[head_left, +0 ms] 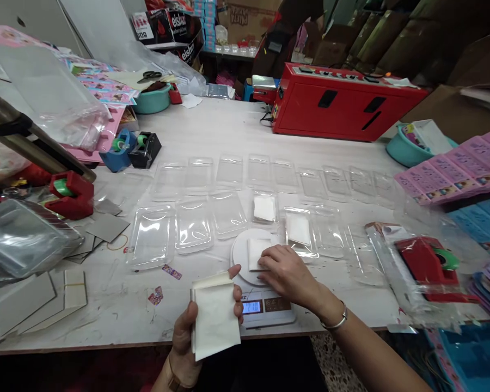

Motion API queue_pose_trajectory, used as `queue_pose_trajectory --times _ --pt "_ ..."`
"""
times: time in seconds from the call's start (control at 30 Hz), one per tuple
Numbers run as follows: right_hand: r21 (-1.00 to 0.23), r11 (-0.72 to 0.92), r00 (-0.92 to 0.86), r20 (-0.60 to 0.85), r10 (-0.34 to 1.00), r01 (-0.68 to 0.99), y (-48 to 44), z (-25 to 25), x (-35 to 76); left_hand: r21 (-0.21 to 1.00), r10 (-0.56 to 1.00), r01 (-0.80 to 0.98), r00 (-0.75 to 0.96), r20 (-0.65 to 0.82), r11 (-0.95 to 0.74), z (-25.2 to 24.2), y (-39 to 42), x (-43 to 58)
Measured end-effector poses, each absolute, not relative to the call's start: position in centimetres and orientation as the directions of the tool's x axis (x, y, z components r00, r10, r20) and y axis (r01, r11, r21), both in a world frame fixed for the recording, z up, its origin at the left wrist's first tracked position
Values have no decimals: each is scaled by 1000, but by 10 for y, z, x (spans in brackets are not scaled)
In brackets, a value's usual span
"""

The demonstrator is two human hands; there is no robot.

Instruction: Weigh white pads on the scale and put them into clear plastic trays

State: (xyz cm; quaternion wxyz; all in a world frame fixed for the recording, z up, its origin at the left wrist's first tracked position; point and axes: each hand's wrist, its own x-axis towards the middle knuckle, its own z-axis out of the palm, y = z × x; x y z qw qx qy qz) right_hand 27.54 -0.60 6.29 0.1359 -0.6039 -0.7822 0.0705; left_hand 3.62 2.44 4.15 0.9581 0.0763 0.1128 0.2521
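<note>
A stack of cream-white paper sheets point(217, 321) is gripped in my left hand point(184, 332), thumb on one side and fingers round the other. My right hand point(288, 272) is over a white digital kitchen scale point(283, 314), its bent fingers on the right edge of a smaller white paper stack point(253, 253) lying on the round weighing plate. The thumb of that hand is mostly hidden. The scale's lit display faces me. Just behind it, one clear plastic tray holds a white paper stack point(264, 208), and another tray holds a second paper stack point(298, 227).
Rows of clear plastic trays point(193, 226) cover the table's middle. Tape dispensers stand at left point(71, 193) and right point(427, 264). Grey cards point(108, 226) lie at left. A red machine point(343, 103) stands at the back, pink printed packs point(457, 166) at right.
</note>
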Motion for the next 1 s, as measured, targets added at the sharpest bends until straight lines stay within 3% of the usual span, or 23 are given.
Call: queue_pose_trajectory --times 0.13,0.73,1.0 --pt "-253 266 -242 123 962 930 -4 54 277 179 501 -472 842 -198 864 39 25 32" --pt "-368 234 -207 113 972 900 1 55 279 90 491 -483 866 -98 871 31 24 31" --pt "-314 240 -214 114 970 919 2 54 277 85 492 -485 864 -109 870 30 20 28"
